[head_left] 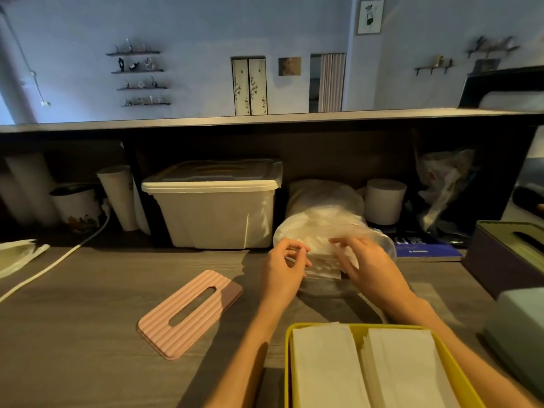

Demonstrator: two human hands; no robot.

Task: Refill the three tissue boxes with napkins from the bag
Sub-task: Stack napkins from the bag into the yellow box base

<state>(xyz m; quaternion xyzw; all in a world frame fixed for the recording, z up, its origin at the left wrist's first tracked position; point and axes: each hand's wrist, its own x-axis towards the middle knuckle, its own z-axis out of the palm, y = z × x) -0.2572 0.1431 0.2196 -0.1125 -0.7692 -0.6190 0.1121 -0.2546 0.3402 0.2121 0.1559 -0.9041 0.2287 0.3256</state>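
The yellow tissue box [294, 334] at the near edge of the tabletop [88, 290] already holds two stacks of napkins, its pink lid [188, 313] lying off to the left — the other boxes at the right look not yet done. Both arms reach forward to the clear bag [323, 222]: left hand [282, 269] pinches at its mouth with curled fingers, right hand [365, 263] grips a bundle of napkins [322, 260] there.

Left hand [281, 267] and right hand [366, 265], bare forearms, no sleeves, seemingly no rings or watch
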